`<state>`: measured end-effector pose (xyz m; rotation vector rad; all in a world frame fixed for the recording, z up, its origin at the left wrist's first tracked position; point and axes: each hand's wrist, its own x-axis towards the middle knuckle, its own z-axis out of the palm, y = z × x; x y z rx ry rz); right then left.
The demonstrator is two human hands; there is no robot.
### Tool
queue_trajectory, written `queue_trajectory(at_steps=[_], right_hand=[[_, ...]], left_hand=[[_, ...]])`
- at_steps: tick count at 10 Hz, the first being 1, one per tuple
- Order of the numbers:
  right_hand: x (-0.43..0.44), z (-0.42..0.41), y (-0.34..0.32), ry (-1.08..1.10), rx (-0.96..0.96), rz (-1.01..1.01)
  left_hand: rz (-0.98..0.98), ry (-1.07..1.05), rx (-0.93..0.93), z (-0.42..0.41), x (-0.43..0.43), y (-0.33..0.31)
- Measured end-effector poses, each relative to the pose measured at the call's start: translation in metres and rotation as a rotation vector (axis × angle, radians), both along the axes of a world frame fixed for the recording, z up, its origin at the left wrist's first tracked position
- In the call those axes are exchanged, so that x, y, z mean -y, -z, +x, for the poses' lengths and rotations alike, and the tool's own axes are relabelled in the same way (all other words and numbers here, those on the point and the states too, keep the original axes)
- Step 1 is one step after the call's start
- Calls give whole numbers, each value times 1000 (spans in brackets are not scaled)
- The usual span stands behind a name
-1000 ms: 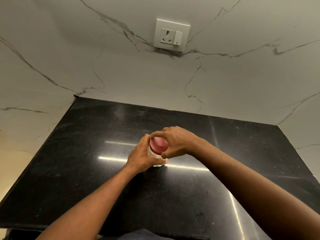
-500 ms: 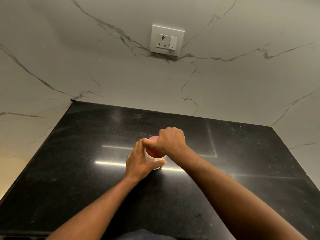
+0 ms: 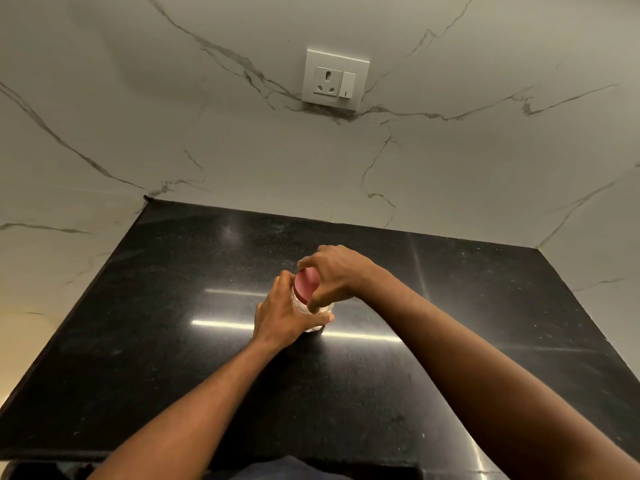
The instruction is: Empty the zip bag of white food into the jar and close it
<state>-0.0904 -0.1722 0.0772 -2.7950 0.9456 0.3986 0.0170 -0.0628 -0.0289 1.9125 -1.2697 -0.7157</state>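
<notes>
A small clear jar (image 3: 317,310) stands upright in the middle of the black countertop (image 3: 166,306). Its red lid (image 3: 305,285) sits on top. My left hand (image 3: 282,315) is wrapped around the jar's body from the left. My right hand (image 3: 334,273) reaches over from the right, with fingers and thumb closed around the lid's rim. Most of the jar is hidden by both hands, and its contents cannot be made out. No zip bag is in view.
A white marble wall rises behind the countertop, and marble side walls close it in on the left and right. A white socket with a switch (image 3: 334,81) is mounted on the back wall. The counter's front edge (image 3: 104,457) runs just below my forearms.
My right hand has turned on the lid: half a second ago it covered the lid with knuckles up, now its fingers are spread around the rim. The left hand keeps its hold on the jar.
</notes>
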Motion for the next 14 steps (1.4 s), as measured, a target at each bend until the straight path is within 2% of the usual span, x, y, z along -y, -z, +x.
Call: queue_trajectory(at_steps=[1,3,4,5,6,7,9,11,14], right_hand=[[2,-2,5,49,27,7],[-7,-12,25,165,146,-137],[-20,-25,48,298,330,-25],[-37,-36,75,453,576,297],[-49,-33,101,626,870,491],[-48,-21,109,700,991,454],[-10,14,92,663,1017,452],[23,42,86,687,930,473],[16,37,91,641,896,375]], left_hand=[[-15,-7,-5,-1,0,0],[-29,16,-52,1,-1,-1],[-31,68,-191,10,-1,3],[-58,62,-238,9,-9,11],[-79,27,-269,8,-13,21],[-89,17,-266,19,-4,22],[-88,32,-218,59,35,6],[-17,22,-217,88,65,7],[14,24,-199,83,70,7]])
